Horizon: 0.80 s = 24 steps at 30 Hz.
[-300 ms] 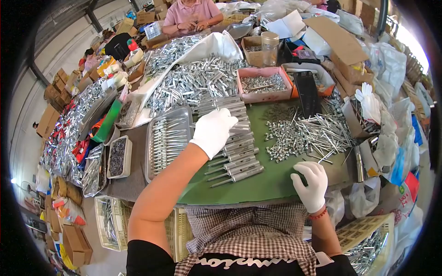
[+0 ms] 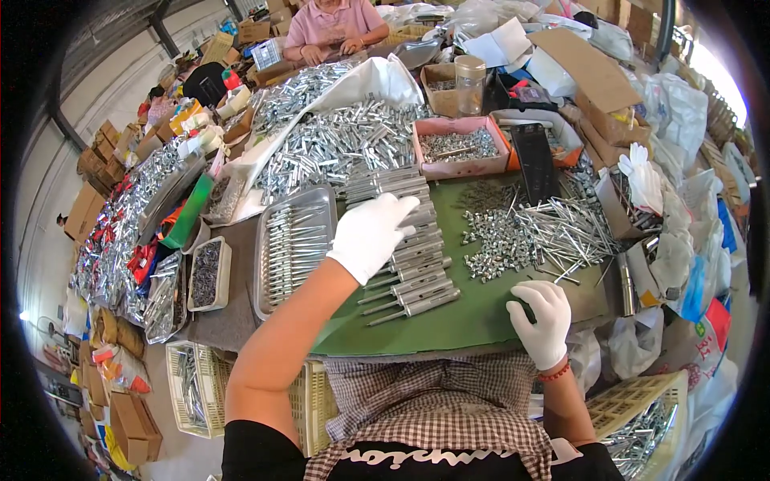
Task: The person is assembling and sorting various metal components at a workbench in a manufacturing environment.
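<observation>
My left hand (image 2: 370, 236), in a white glove, reaches over a row of grey metal sleeve anchors (image 2: 425, 286) laid side by side, thin rods sticking out of their left ends. Its fingers are stretched and apart on top of the row; the palm hides some pieces. Gloved as well, my right hand (image 2: 543, 321) rests by the near edge of the green mat (image 2: 365, 341), fingers loosely bent, thumb apart, holding nothing. Small metal nuts (image 2: 491, 248) and a heap of long bolts (image 2: 565, 228) lie beyond it. A grey tray (image 2: 261, 280) of lined-up pointed rods sits left of my left hand.
A large heap of metal sleeves (image 2: 345, 144) lies at the back. Behind the mat stand a pink box (image 2: 461, 168) of small parts and a clear jar (image 2: 470, 88). A tub of dark screws (image 2: 208, 276) is at left. Across the table sits a person in pink (image 2: 333, 24).
The fingers of my left hand have spread and reached slightly farther right over the row. My right hand stays put. The person opposite has moved their hands apart.
</observation>
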Motion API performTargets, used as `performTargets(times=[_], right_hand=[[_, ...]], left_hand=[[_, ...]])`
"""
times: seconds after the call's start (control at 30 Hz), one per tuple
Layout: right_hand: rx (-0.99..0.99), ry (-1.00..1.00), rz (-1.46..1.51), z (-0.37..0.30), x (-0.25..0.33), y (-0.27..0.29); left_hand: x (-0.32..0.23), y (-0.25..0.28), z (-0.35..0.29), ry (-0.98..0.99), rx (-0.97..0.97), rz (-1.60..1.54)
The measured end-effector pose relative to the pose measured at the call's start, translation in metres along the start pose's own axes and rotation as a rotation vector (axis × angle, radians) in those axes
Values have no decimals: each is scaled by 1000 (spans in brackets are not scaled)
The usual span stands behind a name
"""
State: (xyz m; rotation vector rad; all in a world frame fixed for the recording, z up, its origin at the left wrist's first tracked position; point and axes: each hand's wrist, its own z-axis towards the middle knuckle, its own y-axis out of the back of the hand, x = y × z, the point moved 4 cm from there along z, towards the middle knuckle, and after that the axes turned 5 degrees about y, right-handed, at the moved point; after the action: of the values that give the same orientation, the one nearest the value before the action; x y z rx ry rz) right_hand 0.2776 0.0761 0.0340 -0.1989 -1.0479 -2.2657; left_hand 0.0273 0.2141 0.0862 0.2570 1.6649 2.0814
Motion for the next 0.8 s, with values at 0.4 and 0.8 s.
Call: performTargets(times=[0.4, 0.8], right_hand=[[10, 0, -4, 1, 2, 0], [18, 4, -5, 4, 7, 0]], left_hand=[[-17, 0, -14, 51, -10, 64], [-42, -33, -50, -146, -163, 248]])
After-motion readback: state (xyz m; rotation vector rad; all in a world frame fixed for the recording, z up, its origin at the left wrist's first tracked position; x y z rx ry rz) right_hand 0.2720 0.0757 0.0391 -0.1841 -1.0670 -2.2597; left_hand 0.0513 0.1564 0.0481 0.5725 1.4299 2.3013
